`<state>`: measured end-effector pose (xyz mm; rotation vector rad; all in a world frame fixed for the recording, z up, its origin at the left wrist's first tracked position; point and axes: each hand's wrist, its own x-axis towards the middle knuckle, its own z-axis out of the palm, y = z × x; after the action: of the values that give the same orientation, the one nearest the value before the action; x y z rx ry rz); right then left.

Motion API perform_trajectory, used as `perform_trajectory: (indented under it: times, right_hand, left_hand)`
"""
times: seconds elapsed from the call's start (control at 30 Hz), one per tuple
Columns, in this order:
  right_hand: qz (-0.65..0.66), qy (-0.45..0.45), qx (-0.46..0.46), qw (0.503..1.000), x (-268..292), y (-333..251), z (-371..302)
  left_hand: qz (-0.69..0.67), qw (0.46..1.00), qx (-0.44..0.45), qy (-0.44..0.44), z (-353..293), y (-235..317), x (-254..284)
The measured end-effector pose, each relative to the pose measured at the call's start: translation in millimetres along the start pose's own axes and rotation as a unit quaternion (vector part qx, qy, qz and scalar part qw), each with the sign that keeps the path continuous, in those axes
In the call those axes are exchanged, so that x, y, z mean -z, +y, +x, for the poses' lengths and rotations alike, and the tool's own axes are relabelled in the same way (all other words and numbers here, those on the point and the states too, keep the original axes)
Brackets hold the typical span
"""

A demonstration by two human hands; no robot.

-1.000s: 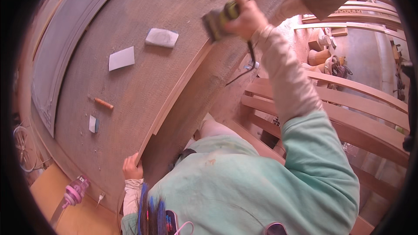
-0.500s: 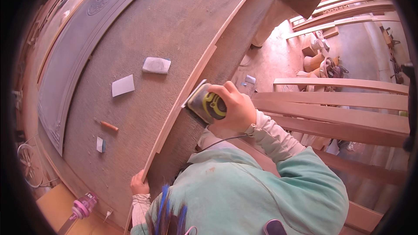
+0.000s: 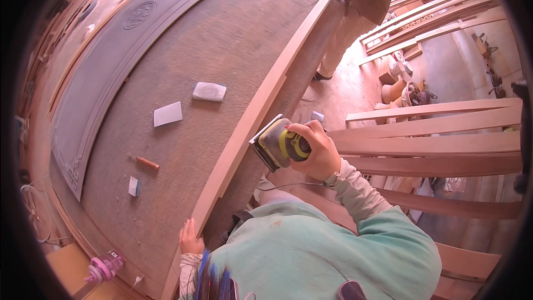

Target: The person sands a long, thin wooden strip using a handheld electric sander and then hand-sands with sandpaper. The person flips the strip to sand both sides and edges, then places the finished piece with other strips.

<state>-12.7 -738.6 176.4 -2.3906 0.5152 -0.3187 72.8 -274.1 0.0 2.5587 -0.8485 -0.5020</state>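
Note:
My right hand (image 3: 319, 153) is wrapped round a yellow-green and black electric sander (image 3: 283, 141). The sander is tilted, its flat pad beside the right edge of a long pale wooden board (image 3: 252, 125); whether the two touch, I cannot tell. A cord trails from the sander toward my body. Lower down, my left hand (image 3: 190, 238) grips the near part of the board, fingers over its left side. The board lies along the right edge of a brown, rough-surfaced worktable (image 3: 183, 150).
On the worktable are two whitish blocks (image 3: 209, 91) (image 3: 168, 114), a wooden-handled tool (image 3: 147, 163), a small block (image 3: 134, 186) and a grey carved panel (image 3: 116, 50). Curved wooden pieces (image 3: 433, 137) stand to the right. Another person (image 3: 361, 5) stands at the far end.
The board has turned so that more of its broad face shows. My right hand and the sander have shifted slightly right and nearer me. The view has moved a little too.

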Motion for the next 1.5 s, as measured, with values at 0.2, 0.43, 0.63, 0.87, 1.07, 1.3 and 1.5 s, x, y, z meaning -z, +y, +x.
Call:
perform_trajectory:
  times: [0.2, 0.43, 0.63, 0.87, 1.07, 1.3, 1.5]
  right_hand:
    - [-0.010, -0.021, 0.027, 0.999, -11, -15, -3]
    - [0.002, -0.019, 0.063, 0.998, -28, -29, -10]
    - [-0.005, -0.032, 0.078, 0.996, -31, -43, -12]
    - [-0.021, -0.046, 0.091, 0.995, -29, -44, -21]
    - [-0.035, -0.055, 0.098, 0.993, -29, -50, -27]
    - [-0.058, -0.101, 0.116, 0.986, -30, -56, -33]
    - [-0.077, -0.135, 0.105, 0.982, -45, -58, -41]
  left_hand:
    - [-0.015, 1.000, 0.002, 0.002, 0, -1, 4]
    - [-0.019, 1.000, 0.007, 0.014, 1, 0, 3]
    - [-0.030, 0.999, 0.009, 0.010, 0, -3, 4]
    - [-0.029, 0.999, 0.017, -0.008, 4, -4, 8]
    - [-0.032, 0.999, 0.040, -0.016, 5, 5, 14]
    - [-0.086, 0.994, 0.066, 0.005, 14, 2, 29]
    - [-0.093, 0.992, 0.080, 0.009, 20, -1, 38]
